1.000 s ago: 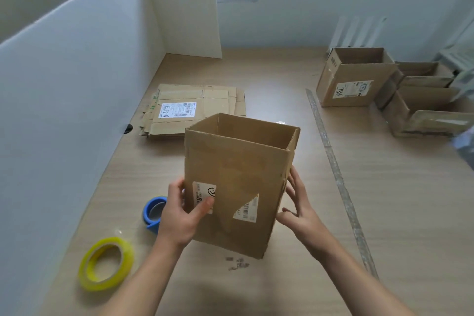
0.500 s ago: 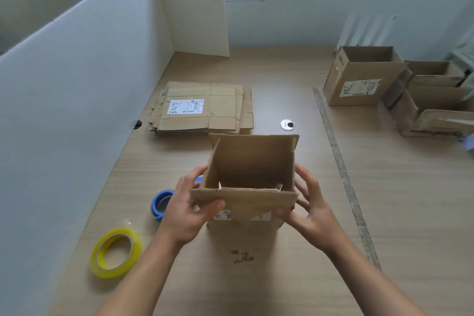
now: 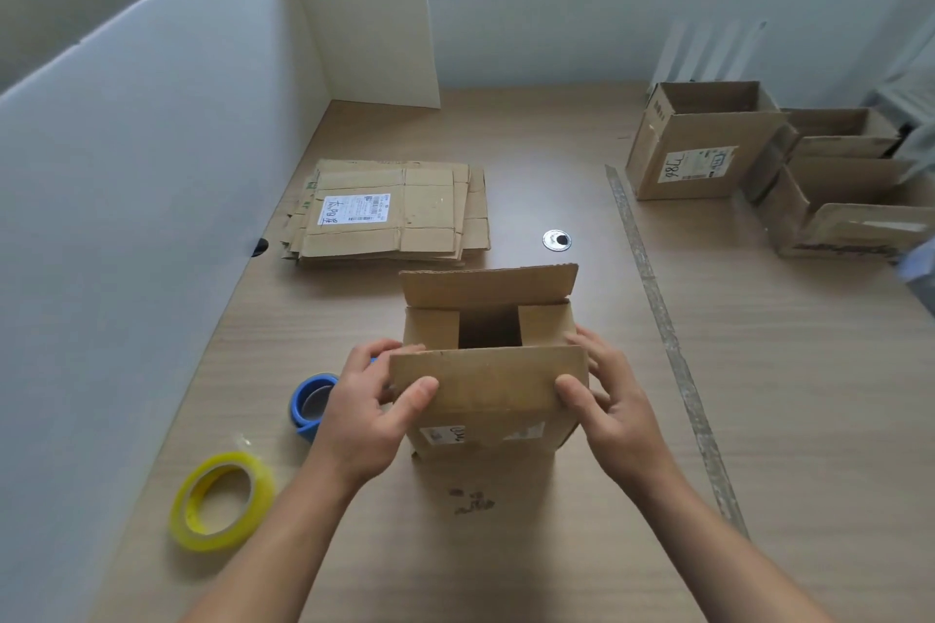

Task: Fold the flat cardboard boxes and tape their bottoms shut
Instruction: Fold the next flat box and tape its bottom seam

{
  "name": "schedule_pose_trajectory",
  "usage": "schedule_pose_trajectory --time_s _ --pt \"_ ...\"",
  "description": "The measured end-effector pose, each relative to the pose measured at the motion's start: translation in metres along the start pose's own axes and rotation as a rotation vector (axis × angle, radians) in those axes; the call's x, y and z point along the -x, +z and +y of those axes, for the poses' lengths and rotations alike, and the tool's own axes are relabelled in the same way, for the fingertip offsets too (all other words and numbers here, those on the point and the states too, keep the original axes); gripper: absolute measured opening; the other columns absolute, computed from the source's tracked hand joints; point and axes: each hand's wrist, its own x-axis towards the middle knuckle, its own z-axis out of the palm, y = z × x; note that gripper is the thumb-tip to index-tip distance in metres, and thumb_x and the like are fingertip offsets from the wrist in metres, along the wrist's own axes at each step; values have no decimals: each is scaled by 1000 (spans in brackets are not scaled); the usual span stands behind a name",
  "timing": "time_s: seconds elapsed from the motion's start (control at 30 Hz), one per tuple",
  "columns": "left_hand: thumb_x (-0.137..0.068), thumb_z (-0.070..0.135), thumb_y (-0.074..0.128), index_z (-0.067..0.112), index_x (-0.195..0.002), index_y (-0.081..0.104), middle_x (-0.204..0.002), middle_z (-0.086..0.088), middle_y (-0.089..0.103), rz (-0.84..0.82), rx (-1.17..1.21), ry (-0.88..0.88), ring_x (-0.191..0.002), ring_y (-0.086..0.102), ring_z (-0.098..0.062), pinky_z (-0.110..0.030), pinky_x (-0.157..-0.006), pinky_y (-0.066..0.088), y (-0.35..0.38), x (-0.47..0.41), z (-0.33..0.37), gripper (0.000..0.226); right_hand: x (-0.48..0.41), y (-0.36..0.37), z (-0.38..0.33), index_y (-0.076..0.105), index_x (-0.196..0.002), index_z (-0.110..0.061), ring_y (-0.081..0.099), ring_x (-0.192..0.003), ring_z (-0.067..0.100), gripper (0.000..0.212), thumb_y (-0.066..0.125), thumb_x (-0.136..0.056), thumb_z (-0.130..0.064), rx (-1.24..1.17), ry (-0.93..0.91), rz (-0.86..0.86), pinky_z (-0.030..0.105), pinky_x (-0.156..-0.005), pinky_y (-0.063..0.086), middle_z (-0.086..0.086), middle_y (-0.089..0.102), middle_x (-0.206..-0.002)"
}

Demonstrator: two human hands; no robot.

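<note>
A brown cardboard box (image 3: 488,390) stands on the wooden table in front of me with its flapped end up. Its two small side flaps are folded inward, the far long flap stands up, and the near long flap leans toward me. My left hand (image 3: 367,412) holds the box's left side, thumb on the near flap and fingers curled over the left edge. My right hand (image 3: 609,402) holds the right side the same way. A yellow-cored roll of clear tape (image 3: 222,501) lies at the near left. A blue tape roll (image 3: 309,402) sits behind my left hand.
A stack of flat cardboard boxes (image 3: 392,213) lies at the back left beside a white partition (image 3: 152,197). Several folded open boxes (image 3: 703,142) stand at the back right. A strip of worn tape (image 3: 663,324) runs along the table, near a round metal grommet (image 3: 556,239).
The box went from tilted in the air to standing on the table. Its side flaps are now folded inward, and both hands moved up to its top edges.
</note>
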Motion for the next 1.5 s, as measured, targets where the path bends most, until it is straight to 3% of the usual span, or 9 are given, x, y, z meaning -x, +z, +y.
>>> schedule_pose_trajectory --time_s 0.17,0.33,0.5,0.67,0.87,1.0,1.17,1.33,1.5 --pt "-78 53 76 41 -151 22 -125 16 45 42 -136 -81 -105 53 1 -14 -76 44 2 -14 2 91 -7 3 -2 37 -139 -50 48 -125 -7 62 65 -95 -17 2 30 -2 13 -82 50 -27 45 -140" --pt "-76 40 82 63 -145 -4 -142 14 31 4 -210 -20 -119 45 -8 -30 -93 46 -2 -45 19 113 -11 4 -6 36 -141 -49 45 -124 -8 61 60 -97 -14 28 38 -32 14 -82 51 -22 39 -140" --pt "-79 35 79 55 -142 31 -134 20 39 -54 -218 63 -117 48 -3 -32 -94 50 -2 -56 28 81 -13 1 0 24 -149 -48 46 -122 -10 72 63 -95 -20 3 81 9 10 -83 47 -20 42 -141" --pt "-83 39 73 38 -112 63 -143 17 44 -53 -191 98 -121 38 22 -34 -101 48 7 -32 13 31 -19 -5 5 26 -140 -67 51 -123 2 68 61 -98 -26 20 107 63 29 -97 48 -17 43 -142" --pt "-92 28 68 47 -118 57 -154 21 28 0 -150 96 -135 25 20 -25 -112 31 25 -20 7 35 -31 -4 0 39 -146 -43 36 -132 -15 50 51 -103 -22 86 93 21 21 -115 29 -28 42 -143" --pt "-92 26 69 53 -114 54 -157 16 28 36 -96 69 -137 29 12 -26 -112 33 29 -28 7 38 -40 -6 -9 48 -144 -31 42 -124 -18 43 52 -102 -23 160 96 45 17 -111 32 -34 48 -130" --pt "-94 24 66 38 -123 59 -159 10 28 -1 -81 27 -143 30 -2 -25 -114 29 42 -29 -4 33 -44 -8 -13 51 -144 -26 48 -120 -3 43 54 -101 -22 311 42 88 18 -105 35 -19 52 -127" --pt "-93 20 68 19 -128 64 -153 10 35 37 -128 -10 -139 34 2 -1 -104 23 47 -5 -27 35 -38 -6 -7 52 -142 -27 56 -117 11 45 60 -98 -22 369 27 9 30 -104 43 -15 53 -124" --pt "-92 31 67 24 -127 65 -154 19 28 -44 -289 51 -139 29 6 -16 -109 24 30 -3 -39 35 -20 -3 17 51 -141 -32 62 -112 7 50 65 -95 -18 187 217 -89 27 -99 49 -8 54 -139"
